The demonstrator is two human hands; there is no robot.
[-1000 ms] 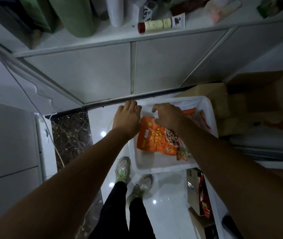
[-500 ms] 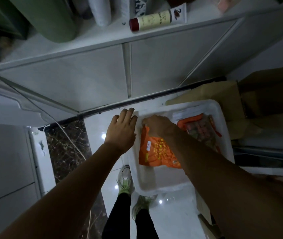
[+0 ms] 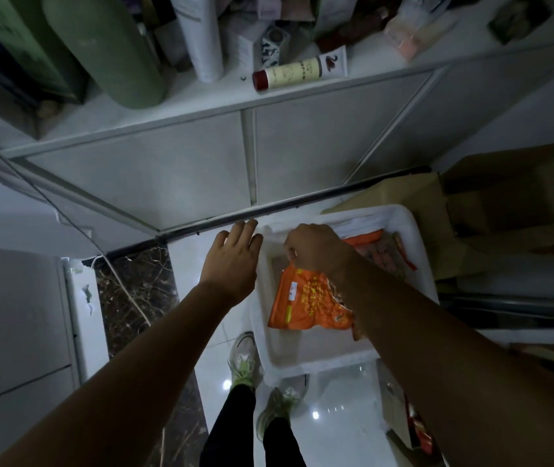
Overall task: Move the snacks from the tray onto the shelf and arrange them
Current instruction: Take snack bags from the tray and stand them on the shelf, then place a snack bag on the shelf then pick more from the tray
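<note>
Orange snack packet: centre right of frame, inside the white tray, top edge pinched by the curled fingers of the right hand; a reddish packet lies in the tray's upper right. Left hand: fingers straight, holding nothing, just beside the tray's left rim. Shelf: top of frame, bearing a red-capped tube and a green cylinder.

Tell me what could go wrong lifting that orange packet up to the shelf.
1. The right hand pinches the orange packet only by its top edge, so it may slip or swing against the tray wall.
2. The shelf looks crowded; setting the packet down could knock the tube lying near its front edge.
</note>
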